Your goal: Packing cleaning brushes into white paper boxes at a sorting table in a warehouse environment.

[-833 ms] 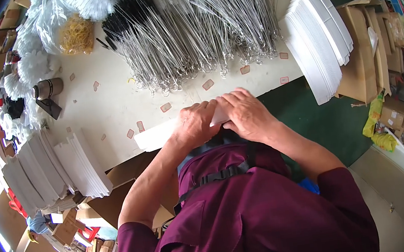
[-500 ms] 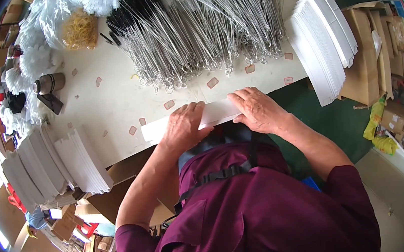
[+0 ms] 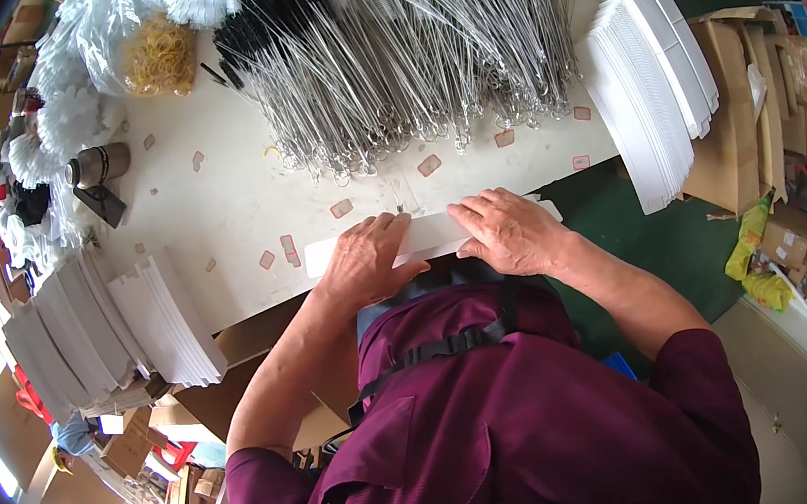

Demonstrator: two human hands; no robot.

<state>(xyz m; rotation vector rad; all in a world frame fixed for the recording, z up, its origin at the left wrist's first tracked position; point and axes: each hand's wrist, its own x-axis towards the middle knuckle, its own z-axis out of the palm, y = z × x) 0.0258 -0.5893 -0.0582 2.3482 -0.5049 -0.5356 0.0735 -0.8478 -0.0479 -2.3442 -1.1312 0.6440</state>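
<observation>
Our left hand (image 3: pixel 364 260) is curled around the white card strip (image 3: pixel 430 237), thumb along its near side, and our right hand (image 3: pixel 510 231) grips it likewise farther along. The strip straddles the near edge of the table (image 3: pixel 207 211), its right end past that edge; we judge that uneven thumb pressure could crease it crookedly, and a slack right hand could let that end tip down. The card looks smooth and stiff. Beyond lie thin, shiny wire-stemmed brushes (image 3: pixel 421 68) with looped ends; farther out, layered right-hand card stacks (image 3: pixel 643 112), left-hand card stacks (image 3: pixel 165 321) and crinkly yellow bands (image 3: pixel 160 55).
</observation>
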